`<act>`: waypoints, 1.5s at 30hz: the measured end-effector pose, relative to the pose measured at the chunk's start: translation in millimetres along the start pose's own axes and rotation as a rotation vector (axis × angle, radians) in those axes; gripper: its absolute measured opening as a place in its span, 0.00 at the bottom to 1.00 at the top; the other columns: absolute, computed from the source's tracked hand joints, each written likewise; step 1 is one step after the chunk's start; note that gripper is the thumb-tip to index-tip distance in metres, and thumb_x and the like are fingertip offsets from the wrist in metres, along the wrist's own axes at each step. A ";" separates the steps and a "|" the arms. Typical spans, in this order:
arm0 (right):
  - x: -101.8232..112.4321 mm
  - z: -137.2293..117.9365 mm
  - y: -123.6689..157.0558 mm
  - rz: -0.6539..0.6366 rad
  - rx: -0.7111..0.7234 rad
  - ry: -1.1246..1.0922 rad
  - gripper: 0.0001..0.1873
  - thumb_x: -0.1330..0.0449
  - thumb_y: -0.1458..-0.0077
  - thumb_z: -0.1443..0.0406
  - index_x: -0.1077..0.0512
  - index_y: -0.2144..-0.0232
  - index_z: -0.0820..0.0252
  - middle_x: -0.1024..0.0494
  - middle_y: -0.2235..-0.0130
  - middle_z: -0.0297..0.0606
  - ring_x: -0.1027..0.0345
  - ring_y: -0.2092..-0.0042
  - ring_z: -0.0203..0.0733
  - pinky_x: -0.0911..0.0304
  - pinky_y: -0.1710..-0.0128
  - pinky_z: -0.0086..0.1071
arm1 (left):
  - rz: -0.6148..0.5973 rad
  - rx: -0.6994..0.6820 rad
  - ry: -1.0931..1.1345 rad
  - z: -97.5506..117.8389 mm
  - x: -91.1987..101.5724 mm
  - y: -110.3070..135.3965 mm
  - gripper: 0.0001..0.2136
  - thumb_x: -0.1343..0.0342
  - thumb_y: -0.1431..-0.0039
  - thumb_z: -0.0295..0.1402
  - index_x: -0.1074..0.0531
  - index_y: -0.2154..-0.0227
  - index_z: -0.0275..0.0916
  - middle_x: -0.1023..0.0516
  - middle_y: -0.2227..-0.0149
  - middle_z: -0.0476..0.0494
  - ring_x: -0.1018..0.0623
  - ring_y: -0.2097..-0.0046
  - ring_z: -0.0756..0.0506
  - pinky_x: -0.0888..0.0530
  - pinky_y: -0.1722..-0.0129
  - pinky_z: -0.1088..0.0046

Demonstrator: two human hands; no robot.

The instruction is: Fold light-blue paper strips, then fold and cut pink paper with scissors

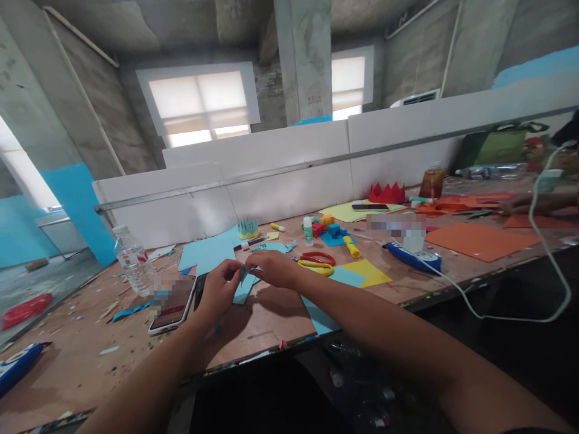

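Near the table's front edge my left hand (223, 282) and my right hand (274, 269) meet, fingertips pinched together. Between them is a small piece of blue paper (245, 275), partly hidden by the fingers. Under and behind the hands lie light-blue paper sheets (208, 248). Red-and-yellow-handled scissors (316, 263) rest just right of my right hand. A black marker (251, 244) is behind the hands. Beside my left wrist lies a phone (174, 304), its screen blurred out.
A clear plastic bottle (133, 262) stands at left. Behind are a glue stick (308, 231), small paper cubes (333, 231), a blue-yellow crown (248, 228) and a red crown (387, 193). Orange sheets (484, 241) and a corded blue power strip (414, 257) lie right, near another person's hand (520, 205).
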State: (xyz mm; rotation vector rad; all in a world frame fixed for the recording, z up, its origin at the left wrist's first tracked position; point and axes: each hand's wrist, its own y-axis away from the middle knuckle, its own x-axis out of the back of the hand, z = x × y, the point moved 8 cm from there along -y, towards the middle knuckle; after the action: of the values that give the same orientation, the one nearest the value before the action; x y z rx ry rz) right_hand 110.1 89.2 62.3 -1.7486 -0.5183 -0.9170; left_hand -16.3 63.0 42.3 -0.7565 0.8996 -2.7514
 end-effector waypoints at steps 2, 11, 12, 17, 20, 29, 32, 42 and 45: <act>0.6 -3.5 0.1 0.001 0.016 0.001 0.07 0.37 0.45 0.73 0.25 0.64 0.59 0.23 0.64 0.37 0.30 0.59 0.43 0.38 0.58 0.32 | 0.003 0.008 -0.010 -0.9 0.0 -0.2 0.08 0.44 0.41 0.38 0.25 0.66 0.39 0.21 0.69 0.46 0.24 0.67 0.45 0.31 0.66 0.70; 3.5 -8.2 -0.4 0.027 0.037 -0.011 0.07 0.40 0.42 0.73 0.25 0.63 0.59 0.22 0.62 0.39 0.30 0.57 0.44 0.36 0.55 0.34 | 0.002 0.020 -0.042 1.5 1.6 1.3 0.11 0.43 0.42 0.41 0.22 0.63 0.40 0.17 0.65 0.43 0.21 0.64 0.42 0.29 0.63 0.68; 3.7 -8.0 -0.5 0.029 0.036 -0.012 0.07 0.40 0.42 0.73 0.25 0.63 0.59 0.22 0.62 0.39 0.30 0.57 0.44 0.36 0.55 0.34 | 0.007 0.023 -0.044 2.5 1.8 1.7 0.11 0.42 0.42 0.41 0.22 0.63 0.40 0.17 0.65 0.43 0.20 0.64 0.42 0.28 0.63 0.68; 4.6 -8.6 -0.2 0.040 0.036 -0.035 0.09 0.40 0.43 0.75 0.25 0.62 0.60 0.22 0.62 0.39 0.30 0.58 0.43 0.36 0.56 0.34 | 0.015 0.043 -0.027 3.6 1.2 1.5 0.13 0.41 0.42 0.44 0.22 0.63 0.39 0.16 0.65 0.42 0.20 0.63 0.42 0.28 0.63 0.67; 5.5 -7.6 1.1 0.060 0.012 -0.122 0.10 0.40 0.45 0.75 0.27 0.61 0.60 0.22 0.61 0.39 0.29 0.59 0.42 0.35 0.56 0.34 | 0.027 0.054 -0.022 0.1 2.2 0.2 0.13 0.41 0.43 0.43 0.22 0.64 0.39 0.17 0.66 0.42 0.20 0.65 0.42 0.28 0.64 0.68; 2.4 10.6 3.2 0.203 -0.217 -0.560 0.14 0.37 0.47 0.68 0.31 0.56 0.59 0.25 0.69 0.32 0.30 0.66 0.37 0.36 0.64 0.30 | 0.032 0.058 0.070 -12.4 2.4 -2.2 0.10 0.41 0.43 0.40 0.25 0.66 0.39 0.19 0.69 0.45 0.22 0.67 0.45 0.28 0.66 0.70; -1.2 19.6 2.5 0.232 -0.262 -0.673 0.17 0.36 0.48 0.66 0.32 0.56 0.59 0.27 0.71 0.30 0.32 0.68 0.36 0.38 0.67 0.29 | 0.010 0.038 0.099 -10.7 1.7 -3.0 0.10 0.43 0.42 0.40 0.26 0.65 0.39 0.21 0.69 0.46 0.24 0.66 0.45 0.29 0.64 0.69; -1.5 22.1 -1.6 0.262 -0.324 -1.020 0.22 0.31 0.56 0.64 0.35 0.60 0.58 0.25 0.72 0.29 0.30 0.69 0.38 0.34 0.62 0.34 | -0.080 -0.032 0.067 9.2 -1.2 0.7 0.14 0.53 0.34 0.42 0.32 0.73 0.41 0.30 0.73 0.50 0.30 0.67 0.47 0.34 0.63 0.69; -3.3 18.6 -2.8 0.245 -0.332 -1.070 0.24 0.29 0.58 0.62 0.36 0.61 0.57 0.25 0.74 0.28 0.30 0.70 0.37 0.33 0.62 0.35 | -0.086 -0.048 0.040 11.5 -2.7 3.7 0.16 0.56 0.32 0.43 0.34 0.73 0.42 0.32 0.73 0.50 0.31 0.67 0.46 0.36 0.64 0.69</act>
State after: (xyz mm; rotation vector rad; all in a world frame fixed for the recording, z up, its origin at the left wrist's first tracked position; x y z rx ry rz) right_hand 112.3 107.8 58.3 -2.4782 -0.8169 0.2023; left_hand -8.2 54.9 47.0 -0.7681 0.9663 -2.8390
